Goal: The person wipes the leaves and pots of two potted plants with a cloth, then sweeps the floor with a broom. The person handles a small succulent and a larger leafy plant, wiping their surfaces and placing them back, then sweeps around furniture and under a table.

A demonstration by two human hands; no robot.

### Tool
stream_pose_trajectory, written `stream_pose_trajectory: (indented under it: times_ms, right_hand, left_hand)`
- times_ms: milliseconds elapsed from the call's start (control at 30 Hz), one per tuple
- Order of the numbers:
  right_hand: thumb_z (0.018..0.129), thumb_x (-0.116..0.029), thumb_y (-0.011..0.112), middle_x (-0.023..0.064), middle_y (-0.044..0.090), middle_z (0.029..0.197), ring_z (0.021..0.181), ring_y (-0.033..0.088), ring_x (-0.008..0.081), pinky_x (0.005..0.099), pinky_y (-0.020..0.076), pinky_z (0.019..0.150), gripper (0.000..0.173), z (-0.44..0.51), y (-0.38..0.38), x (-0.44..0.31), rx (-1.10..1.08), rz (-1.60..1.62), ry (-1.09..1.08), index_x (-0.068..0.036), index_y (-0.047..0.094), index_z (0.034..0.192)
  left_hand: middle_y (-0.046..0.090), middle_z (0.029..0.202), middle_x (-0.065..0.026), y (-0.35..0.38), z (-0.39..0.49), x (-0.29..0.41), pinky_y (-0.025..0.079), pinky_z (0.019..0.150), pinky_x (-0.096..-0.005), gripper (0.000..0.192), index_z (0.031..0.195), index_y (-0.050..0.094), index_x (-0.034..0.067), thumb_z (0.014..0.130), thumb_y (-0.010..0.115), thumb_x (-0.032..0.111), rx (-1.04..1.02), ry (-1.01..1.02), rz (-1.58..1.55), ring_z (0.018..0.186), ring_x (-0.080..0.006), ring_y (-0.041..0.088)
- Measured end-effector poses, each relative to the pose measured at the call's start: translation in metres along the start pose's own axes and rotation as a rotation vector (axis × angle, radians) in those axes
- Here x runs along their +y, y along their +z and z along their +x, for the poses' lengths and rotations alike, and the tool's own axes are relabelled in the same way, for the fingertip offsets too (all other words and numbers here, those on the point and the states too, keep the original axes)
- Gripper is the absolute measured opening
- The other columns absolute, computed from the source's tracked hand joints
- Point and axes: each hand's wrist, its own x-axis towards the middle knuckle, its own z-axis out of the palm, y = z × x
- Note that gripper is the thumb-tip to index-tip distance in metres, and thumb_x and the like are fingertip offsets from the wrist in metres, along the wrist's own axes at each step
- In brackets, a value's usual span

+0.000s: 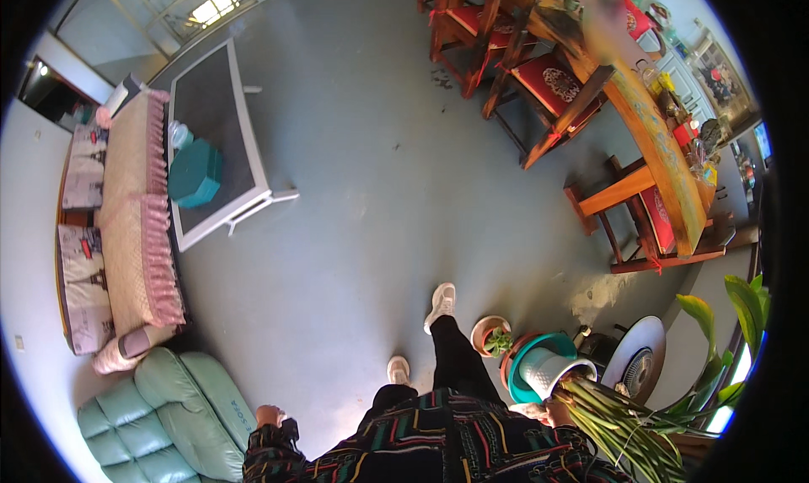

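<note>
My left hand (270,415) hangs at my side near the green leather armchair (189,413); its fingers look curled, but I cannot tell whether it holds anything. At the lower right, my right hand (557,413) grips a pale, crumpled, cloth-like item (531,411). That hand is close to a white pot (548,370) with long green leaves (607,413) spilling from it. Behind the white pot stands a teal basin (517,382). A small potted succulent (498,342) is nearer my forward foot.
Beyond the pots is a round fan-like appliance (632,363). A wooden table (663,154) with red-cushioned chairs (550,81) lines the right. On the left, a low table (218,103) bearing a teal box (194,173) stands by a covered sofa (126,198). Grey floor (354,167) lies ahead.
</note>
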Motion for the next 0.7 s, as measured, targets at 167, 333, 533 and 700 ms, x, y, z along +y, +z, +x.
stream_pose_trajectory:
  times_ms: [167,333,533,700]
  right_hand:
    - [0.072,-0.027,0.063,0.0106,0.065,0.088,0.089,0.063,0.0294,0.0397,0.0509,0.078,0.026,0.080,-0.065,0.035,-0.280,-0.226,0.202,-0.009,0.067,0.091]
    - [0.078,-0.035,0.059,0.0122,0.064,0.086,0.083,0.063,0.0308,0.0420,0.0504,0.071,0.027,0.229,-0.207,0.019,0.215,-0.160,-0.042,-0.012,0.065,0.090]
    - [0.081,-0.021,0.055,0.0210,0.063,0.086,0.084,0.060,0.0376,0.0433,0.0485,0.072,0.022,0.363,-0.394,-0.038,0.475,0.880,0.021,-0.002,0.063,0.091]
    - [0.077,-0.018,0.057,0.0190,0.064,0.082,0.079,0.063,0.0345,0.0413,0.0507,0.068,0.022,0.417,-0.474,-0.051,0.491,0.538,0.023,-0.003,0.063,0.093]
  left_hand:
    - [0.065,0.092,-0.0070,-0.099,-0.011,0.013,0.050,0.076,-0.0381,0.020,0.087,0.067,0.015,0.078,0.060,0.031,0.046,0.050,-0.010,0.090,-0.0259,0.062]
    - [0.062,0.086,-0.0138,-0.187,-0.001,0.042,0.050,0.072,-0.0434,0.016,0.087,0.061,0.008,0.083,0.055,0.022,0.477,0.015,-0.334,0.083,-0.0330,0.060]
    - [0.065,0.082,-0.0196,-0.258,0.023,0.045,0.051,0.070,-0.0472,0.038,0.084,0.057,0.002,0.084,0.052,0.039,0.276,-0.181,-0.685,0.079,-0.0360,0.064]
    - [0.062,0.069,-0.0155,-0.339,0.089,0.006,0.049,0.061,-0.0492,0.033,0.086,0.057,0.005,0.082,0.056,0.038,0.456,0.158,-0.321,0.070,-0.0355,0.063]
